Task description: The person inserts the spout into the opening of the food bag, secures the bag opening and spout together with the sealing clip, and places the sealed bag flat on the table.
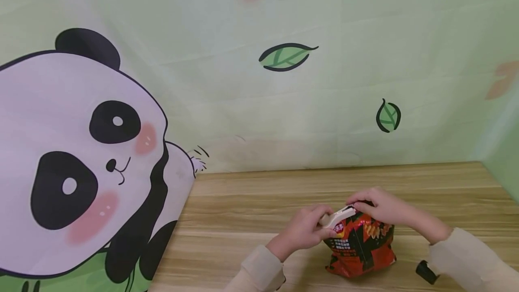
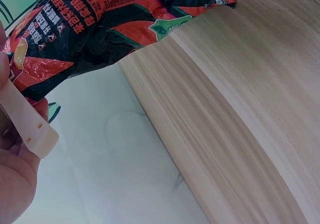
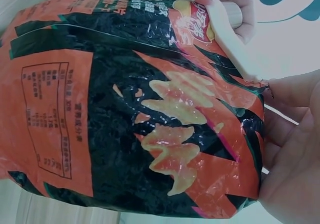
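Gripping white clamp [image 1: 344, 214] in curled left hand [image 1: 304, 230] | pinching top edge of snack bag [image 1: 361, 249] with right hand [image 1: 380, 205] | holding bag below both, over table [image 1: 235, 217] (contact unclear) | pointing clamp along that edge, rightward

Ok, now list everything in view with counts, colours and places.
Crisp bag: 1, red and black, lower right of head view
Clip-like tool: 1, white, at the bag's top edge
Unidentified object: 1, black, to the bag's right
Table: 1, wood-grain brown, beneath the bag
Backdrop: 1, pale green, behind the table
Panda print: 1, mostly black and white, far left
Outlined leaf prints: 2, green, backdrop's middle and right
Left hand: 1, bare, holding the tool
Right hand: 1, bare, gripping the bag's top
Sleeves: 2, cream, on the forearms
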Demonstrator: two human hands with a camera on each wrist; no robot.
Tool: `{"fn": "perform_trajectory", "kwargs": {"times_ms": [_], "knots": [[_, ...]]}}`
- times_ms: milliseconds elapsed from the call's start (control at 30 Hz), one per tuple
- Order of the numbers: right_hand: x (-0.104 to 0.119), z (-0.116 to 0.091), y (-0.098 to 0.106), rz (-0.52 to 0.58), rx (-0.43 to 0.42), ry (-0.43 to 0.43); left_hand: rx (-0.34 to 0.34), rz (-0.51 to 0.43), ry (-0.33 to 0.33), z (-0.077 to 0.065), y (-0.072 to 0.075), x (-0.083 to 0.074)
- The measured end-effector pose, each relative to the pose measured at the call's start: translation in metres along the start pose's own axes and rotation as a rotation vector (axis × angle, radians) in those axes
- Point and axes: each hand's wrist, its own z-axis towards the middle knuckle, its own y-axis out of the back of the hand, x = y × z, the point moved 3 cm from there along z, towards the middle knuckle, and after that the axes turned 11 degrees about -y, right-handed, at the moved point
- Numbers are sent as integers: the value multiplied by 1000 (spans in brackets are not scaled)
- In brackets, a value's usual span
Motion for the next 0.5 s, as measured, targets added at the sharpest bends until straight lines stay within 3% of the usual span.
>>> {"fn": "perform_trajectory", "kwargs": {"times_ms": [200,500], "knots": [[-2,-2,-3,-30,-3,-29,10,-10,24,0,-1,1],[8,-3,-10,-157,-152,-36,12,-8,49,2,-1,1]]}}
